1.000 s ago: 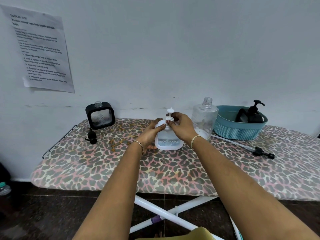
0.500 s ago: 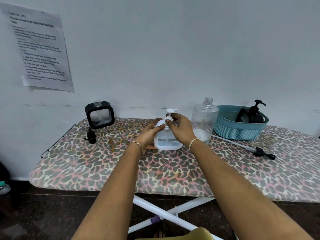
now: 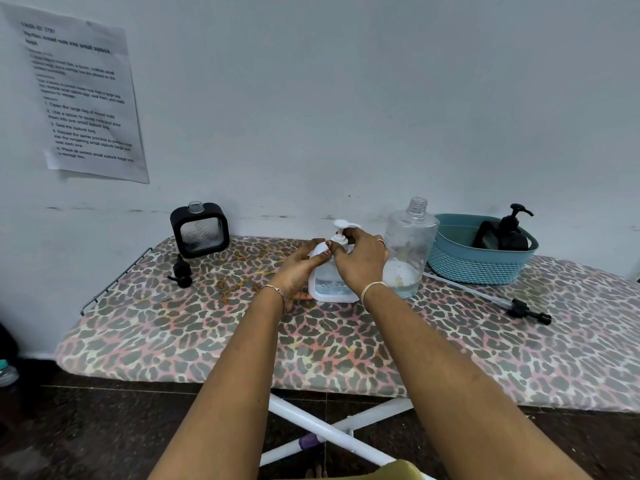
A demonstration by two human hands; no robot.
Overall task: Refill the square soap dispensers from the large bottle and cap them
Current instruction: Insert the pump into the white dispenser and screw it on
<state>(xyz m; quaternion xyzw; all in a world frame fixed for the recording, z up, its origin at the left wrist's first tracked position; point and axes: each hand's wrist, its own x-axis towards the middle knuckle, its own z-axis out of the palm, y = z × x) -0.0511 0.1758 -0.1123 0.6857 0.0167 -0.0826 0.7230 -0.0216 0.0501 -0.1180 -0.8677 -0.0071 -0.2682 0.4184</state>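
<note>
While the left hand (image 3: 298,271) curls round the white square dispenser (image 3: 329,291) standing mid ironing board (image 3: 173,341), the right hand (image 3: 363,261) pinches the neck of its white pump (image 3: 341,233). The large clear bottle (image 3: 410,237), uncapped, stands just right; a black dispenser (image 3: 200,230) stands open at back left.
</note>
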